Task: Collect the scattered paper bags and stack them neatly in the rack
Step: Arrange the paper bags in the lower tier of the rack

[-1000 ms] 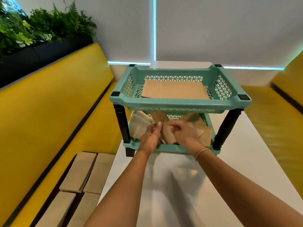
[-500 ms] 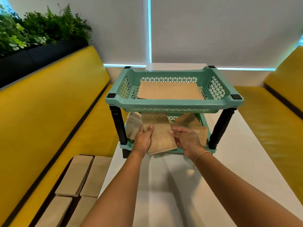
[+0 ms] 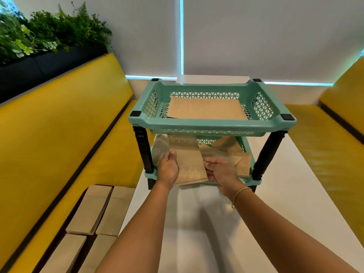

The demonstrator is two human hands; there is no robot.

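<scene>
Worth squaring the paper bag (image 3: pixel 187 164) to the lower tier (image 3: pixel 247 152) before sliding it deeper (near edge overhangs the front lip). Left hand (image 3: pixel 168 168) pinching the bag's left edge, thumb on top; right hand (image 3: pixel 221 172) gripping the right edge, fingers curled under. Best kept flat and level, since thin kraft paper creases and buckles easily. Loose bags (image 3: pixel 234 154) beside it lying askew, likely needing alignment too. Teal rack (image 3: pixel 212 125): rigid lattice plastic, black turned legs. Upper tier holding a flat bag (image 3: pixel 205 109). More bags (image 3: pixel 92 211) lying on the glossy yellow bench (image 3: pixel 59 134)
</scene>
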